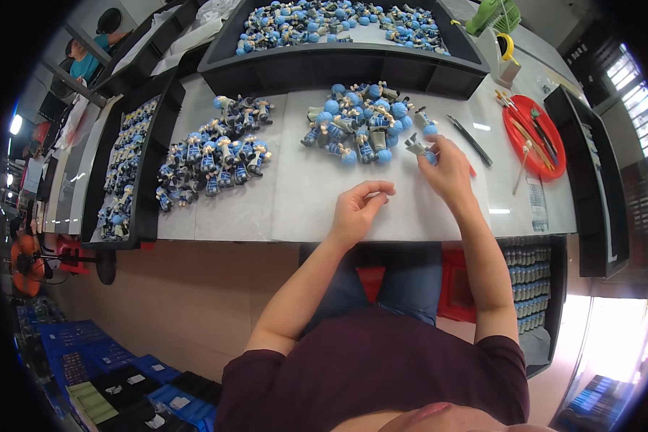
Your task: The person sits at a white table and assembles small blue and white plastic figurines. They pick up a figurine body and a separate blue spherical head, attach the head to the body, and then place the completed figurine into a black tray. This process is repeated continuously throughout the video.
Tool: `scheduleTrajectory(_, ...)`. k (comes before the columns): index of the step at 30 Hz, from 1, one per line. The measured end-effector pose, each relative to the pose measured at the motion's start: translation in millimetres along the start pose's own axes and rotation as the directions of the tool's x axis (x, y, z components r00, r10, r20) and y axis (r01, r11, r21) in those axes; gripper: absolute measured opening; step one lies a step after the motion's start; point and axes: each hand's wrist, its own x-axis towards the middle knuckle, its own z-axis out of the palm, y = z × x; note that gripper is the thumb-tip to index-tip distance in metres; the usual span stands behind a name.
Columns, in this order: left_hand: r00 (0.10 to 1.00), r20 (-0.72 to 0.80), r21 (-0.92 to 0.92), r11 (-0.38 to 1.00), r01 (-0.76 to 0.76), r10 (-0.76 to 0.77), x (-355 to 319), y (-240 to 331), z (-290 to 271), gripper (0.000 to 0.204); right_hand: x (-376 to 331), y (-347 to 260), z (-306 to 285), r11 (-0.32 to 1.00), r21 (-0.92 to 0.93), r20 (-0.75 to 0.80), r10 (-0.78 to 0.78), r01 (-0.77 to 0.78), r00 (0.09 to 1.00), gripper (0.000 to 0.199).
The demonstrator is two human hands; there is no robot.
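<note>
Near the right of the table, my right hand (450, 171) has its thumb and fingers closed around the blue head of a small figurine (415, 146), its grey part pointing away to the left. Another figurine (426, 124) lies just beyond those fingers. My left hand (356, 211) hovers near the table's front edge with fingers loosely bent, a gap between thumb and forefinger, and nothing in it. In front of both hands sits a pile of figurines (360, 122) with blue ball heads and blue and grey bodies.
A black tray (345, 65) of figurines stands at the back. More figurines (212, 155) lie left, beside another filled tray (167, 108). To the right are a dark pen-like tool (471, 140), a red oval dish (560, 162) with brushes, a tape dispenser (507, 68) and a black tray (590, 209).
</note>
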Motion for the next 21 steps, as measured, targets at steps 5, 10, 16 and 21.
scheduleTrajectory(5, 0.999, 0.03, -0.075, 0.997, 0.022, -0.02, -0.3, 1.9, 4.5, 0.026, -44.9, -22.6, -1.6, 0.438, 0.886, 0.139, 0.065, -0.153, 0.988, 0.033)
scheduleTrajectory(10, 0.995, 0.078, -0.212, 0.975, 0.072, -0.057, 0.4, 5.0, 0.8, 0.028, -70.4, -31.5, 28.0, 0.422, 0.907, 0.04, -0.034, -0.022, 0.999, 0.033)
scheduleTrajectory(16, 0.998, -0.043, -0.214, 0.976, 0.027, -0.037, 2.6, 0.7, -8.3, 0.029, -86.8, -28.6, 28.6, 0.346, 0.936, 0.117, -0.117, -0.07, 0.986, 0.04)
scheduleTrajectory(21, 0.994, -0.108, -0.291, 0.956, -0.043, 0.012, 3.2, 0.4, -3.7, 0.027, -89.6, -26.9, 31.2, 0.181, 0.942, 0.292, -0.035, -0.282, 0.956, 0.032)
